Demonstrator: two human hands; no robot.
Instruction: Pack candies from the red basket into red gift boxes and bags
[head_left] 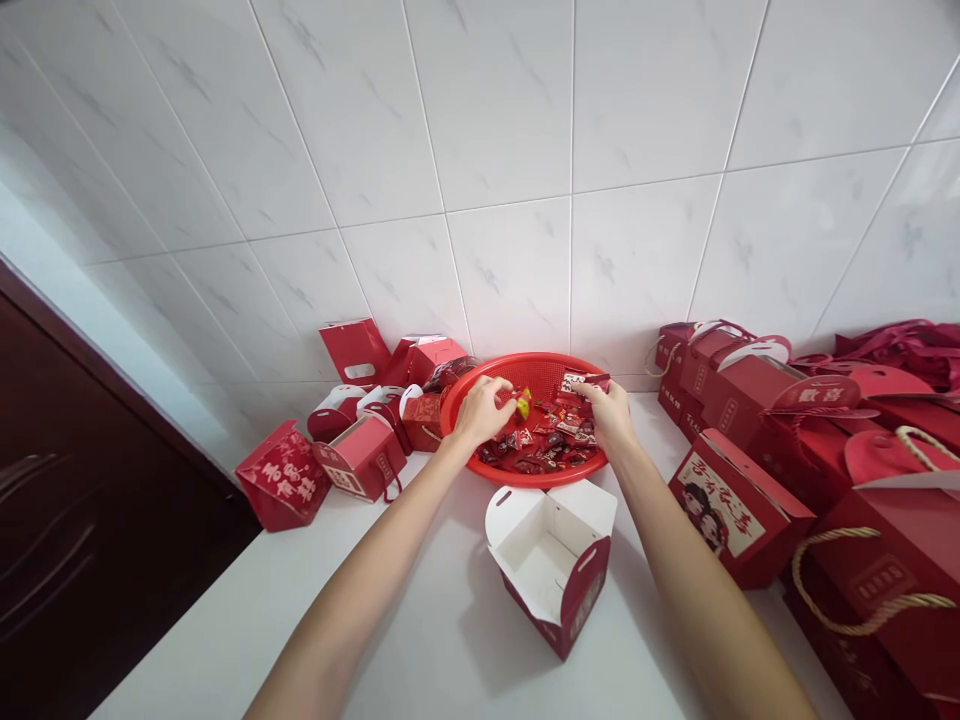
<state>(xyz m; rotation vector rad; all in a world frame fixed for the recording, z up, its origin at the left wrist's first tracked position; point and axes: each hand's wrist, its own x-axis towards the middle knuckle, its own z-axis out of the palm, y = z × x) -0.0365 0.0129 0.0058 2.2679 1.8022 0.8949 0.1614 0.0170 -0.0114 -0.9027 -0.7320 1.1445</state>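
A red plastic basket (536, 482) holding many red-wrapped candies (536, 450) stands near the tiled wall. Over its left side, my left hand (484, 408) pinches a small yellow and red wrapped candy (523, 404). At the basket's right side, my right hand (609, 412) is closed on a red and white wrapped packet (583, 382). Between my forearms, in front of the basket, an open red box (555, 570) shows its white inside, with its flaps spread and nothing in it.
Several small red boxes (364, 458) stand at the left on the white table (442, 640). Larger red gift boxes (739, 505), some with rope handles, crowd the right side. The tiled wall (510, 270) rises behind the basket.
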